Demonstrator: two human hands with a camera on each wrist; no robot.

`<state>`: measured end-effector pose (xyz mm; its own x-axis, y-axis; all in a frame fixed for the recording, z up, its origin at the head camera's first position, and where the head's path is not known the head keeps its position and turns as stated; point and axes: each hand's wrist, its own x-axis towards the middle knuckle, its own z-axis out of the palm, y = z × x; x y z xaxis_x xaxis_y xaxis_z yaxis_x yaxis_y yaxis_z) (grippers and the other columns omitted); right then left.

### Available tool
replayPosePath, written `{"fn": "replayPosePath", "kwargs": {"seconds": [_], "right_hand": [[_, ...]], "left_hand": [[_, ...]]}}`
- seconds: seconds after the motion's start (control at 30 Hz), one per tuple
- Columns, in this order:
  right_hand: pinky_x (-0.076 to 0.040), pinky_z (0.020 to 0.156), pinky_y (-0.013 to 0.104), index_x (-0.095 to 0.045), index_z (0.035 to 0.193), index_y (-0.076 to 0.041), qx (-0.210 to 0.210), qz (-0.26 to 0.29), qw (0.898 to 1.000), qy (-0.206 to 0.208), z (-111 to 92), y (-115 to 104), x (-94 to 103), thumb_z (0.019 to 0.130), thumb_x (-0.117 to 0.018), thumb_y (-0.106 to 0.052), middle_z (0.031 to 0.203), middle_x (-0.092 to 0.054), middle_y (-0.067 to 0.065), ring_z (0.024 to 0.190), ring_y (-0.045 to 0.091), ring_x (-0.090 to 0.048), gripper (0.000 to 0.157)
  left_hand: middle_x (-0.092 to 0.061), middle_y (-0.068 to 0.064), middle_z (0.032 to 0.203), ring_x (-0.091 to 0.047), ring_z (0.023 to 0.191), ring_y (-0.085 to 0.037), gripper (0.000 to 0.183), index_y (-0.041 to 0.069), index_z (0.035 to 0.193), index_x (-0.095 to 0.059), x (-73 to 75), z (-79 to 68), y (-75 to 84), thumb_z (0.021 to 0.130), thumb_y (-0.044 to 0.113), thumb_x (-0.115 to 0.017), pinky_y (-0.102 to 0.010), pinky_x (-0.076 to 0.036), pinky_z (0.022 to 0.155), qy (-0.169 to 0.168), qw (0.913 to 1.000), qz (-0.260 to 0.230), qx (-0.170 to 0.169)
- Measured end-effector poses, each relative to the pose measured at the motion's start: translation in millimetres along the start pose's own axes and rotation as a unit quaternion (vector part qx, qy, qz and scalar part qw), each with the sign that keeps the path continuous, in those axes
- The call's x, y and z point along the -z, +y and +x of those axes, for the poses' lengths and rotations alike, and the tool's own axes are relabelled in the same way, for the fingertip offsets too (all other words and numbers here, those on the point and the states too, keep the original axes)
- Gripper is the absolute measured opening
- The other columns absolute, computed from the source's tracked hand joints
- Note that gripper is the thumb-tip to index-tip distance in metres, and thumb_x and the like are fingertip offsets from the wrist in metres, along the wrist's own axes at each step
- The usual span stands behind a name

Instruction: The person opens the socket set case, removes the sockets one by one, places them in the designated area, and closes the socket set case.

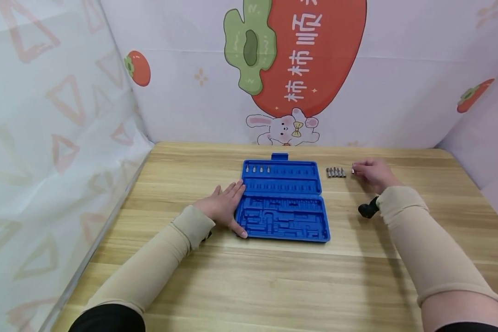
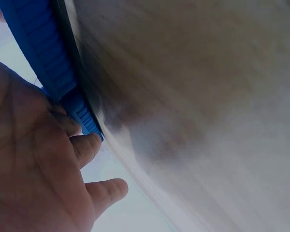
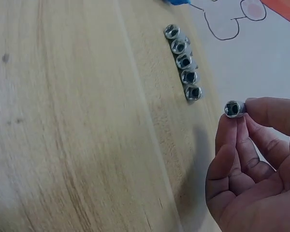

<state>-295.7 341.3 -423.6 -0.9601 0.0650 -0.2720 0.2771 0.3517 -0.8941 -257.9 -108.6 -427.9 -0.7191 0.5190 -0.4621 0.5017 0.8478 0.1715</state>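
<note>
While a small silver metal socket piece point(image 3: 235, 109) sits pinched at the fingertips of the right hand point(image 1: 374, 174), we see it raised just beyond the right end of a row of five similar short silver pieces point(image 3: 184, 61). That row rests on the pale wood-grain table point(image 1: 274, 286), between the held piece and a flat, rectangular blue plastic case point(image 1: 280, 195) opened into two halves. Four small metal pieces point(image 1: 261, 169) occupy the leftmost slots of the case's far half; the other slots there, and the moulded recesses of the near half, look bare to us. We judge the work partway along: four pieces seated, one in hand, five lined up outside; whether pieces are going in or coming out, we cannot tell. With fingers straight and spread wide, the left hand point(image 1: 224, 207) rests along the case's left edge, thumb at the near corner, well apart from the held piece. Past the table's far edge, we see a white printed cloth point(image 1: 191, 101).
</note>
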Motion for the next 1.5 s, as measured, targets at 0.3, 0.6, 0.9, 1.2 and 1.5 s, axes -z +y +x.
{"fn": "replayPosePath", "kwargs": {"seconds": [0.3, 0.6, 0.9, 1.2, 1.5], "right_hand": [[-0.053, 0.07, 0.019, -0.048, 0.14, 0.017, -0.017, -0.072, 0.997, 0.006, 6, 6, -0.8, 0.108, -0.053, -0.015, 0.081, -0.063, -0.011, 0.075, 0.001, -0.059, 0.045], [-0.053, 0.07, 0.021, -0.051, 0.137, 0.014, -0.035, -0.098, 0.994, 0.011, 12, 4, -6.4, 0.108, -0.053, -0.016, 0.084, -0.063, -0.008, 0.078, 0.006, -0.058, 0.042], [-0.049, 0.075, 0.027, -0.056, 0.132, 0.011, -0.035, -0.132, 0.991, 0.014, 17, 3, -10.1, 0.106, -0.056, -0.018, 0.09, -0.063, -0.002, 0.086, 0.014, -0.057, 0.039], [-0.049, 0.075, 0.027, -0.057, 0.129, 0.01, -0.029, -0.143, 0.989, 0.024, 18, 0, -15.3, 0.104, -0.06, -0.015, 0.1, -0.064, 0.006, 0.089, 0.018, -0.056, 0.035], [-0.047, 0.086, 0.036, -0.056, 0.133, 0.01, -0.047, -0.156, 0.986, 0.039, 16, 0, -19.6, 0.105, -0.057, -0.018, 0.125, -0.057, 0.023, 0.106, 0.03, -0.053, 0.04]], "left_hand": [[0.015, -0.009, 0.171, 0.01, 0.157, -0.028, 0.148, 0.007, 0.165, 0.009, -0.9, 1.1, 1.7, 0.069, 0.08, -0.077, -0.059, 0.003, 0.122, 0.001, 1.0, 0.0, -0.003], [0.016, -0.009, 0.172, 0.009, 0.157, -0.028, 0.146, 0.007, 0.165, 0.009, 0.7, -0.2, 3.6, 0.071, 0.079, -0.077, -0.058, 0.004, 0.122, -0.003, 1.0, -0.006, -0.003], [0.017, -0.008, 0.171, 0.01, 0.157, -0.028, 0.147, 0.008, 0.165, 0.01, 0.1, 0.6, 1.1, 0.07, 0.08, -0.076, -0.058, 0.004, 0.123, -0.005, 1.0, -0.003, 0.001], [0.016, -0.009, 0.171, 0.009, 0.157, -0.028, 0.146, 0.007, 0.165, 0.01, 1.7, -1.2, 0.8, 0.071, 0.079, -0.076, -0.058, 0.004, 0.123, -0.003, 1.0, 0.001, 0.004], [0.016, -0.009, 0.171, 0.008, 0.157, -0.028, 0.146, 0.007, 0.165, 0.009, 0.5, -1.8, 0.8, 0.071, 0.079, -0.076, -0.058, 0.003, 0.123, -0.007, 1.0, -0.003, 0.004]]}}
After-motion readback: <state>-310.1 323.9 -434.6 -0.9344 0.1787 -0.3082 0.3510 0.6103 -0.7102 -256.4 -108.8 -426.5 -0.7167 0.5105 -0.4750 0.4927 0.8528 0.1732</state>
